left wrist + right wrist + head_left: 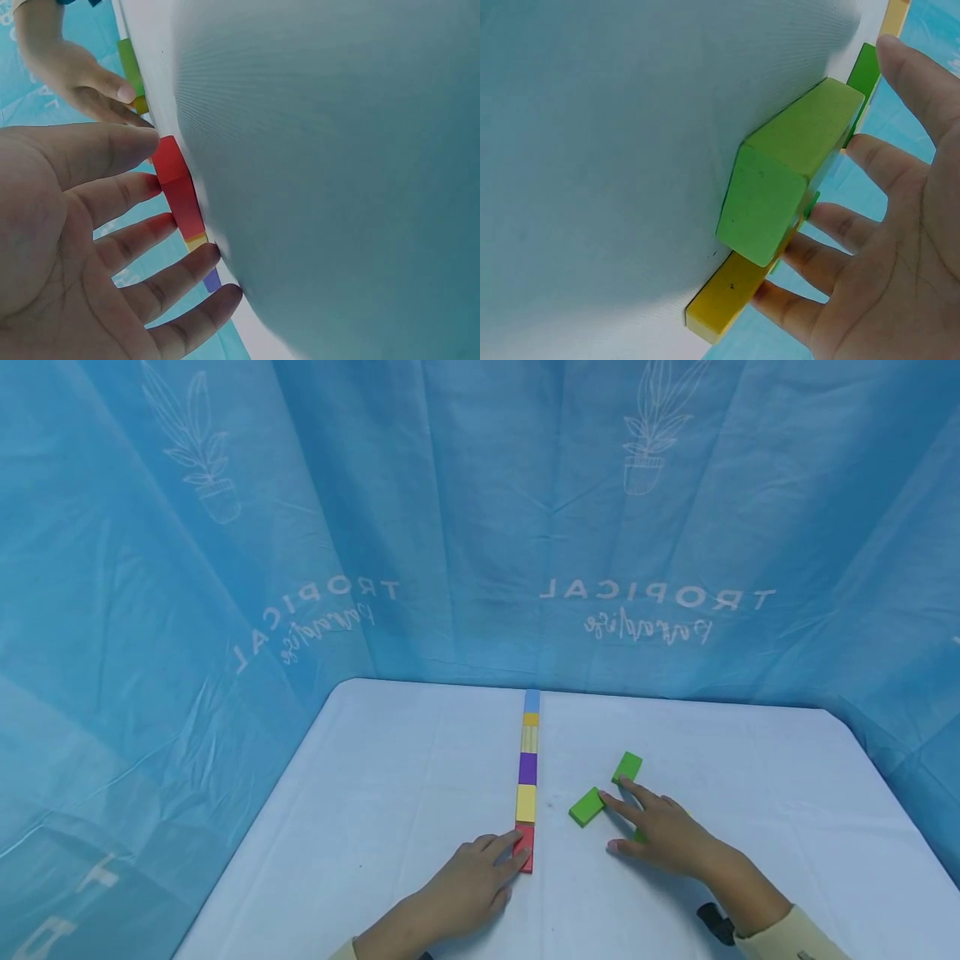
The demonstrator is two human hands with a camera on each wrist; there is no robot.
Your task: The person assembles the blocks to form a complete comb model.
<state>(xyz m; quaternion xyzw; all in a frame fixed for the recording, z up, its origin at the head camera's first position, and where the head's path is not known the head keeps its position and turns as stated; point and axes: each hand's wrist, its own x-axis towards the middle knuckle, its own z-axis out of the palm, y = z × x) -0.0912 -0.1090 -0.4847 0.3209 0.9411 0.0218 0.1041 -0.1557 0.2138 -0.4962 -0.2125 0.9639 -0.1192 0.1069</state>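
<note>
My left hand rests its fingertips on a red block, the nearest piece in a straight row. The left wrist view shows the fingers spread and fairly straight beside the red block. Farther along the row come a yellow block, a purple block, a pale striped block, a small orange-yellow piece and a light blue block. My right hand spreads its fingers by two green blocks. Under its palm lie a third green block and a yellow block, mostly hidden from the head view.
A white-covered table with rounded corners bears the blocks. Blue curtains with plant prints and mirrored lettering hang around its back and sides. The row runs from mid-table to the back edge.
</note>
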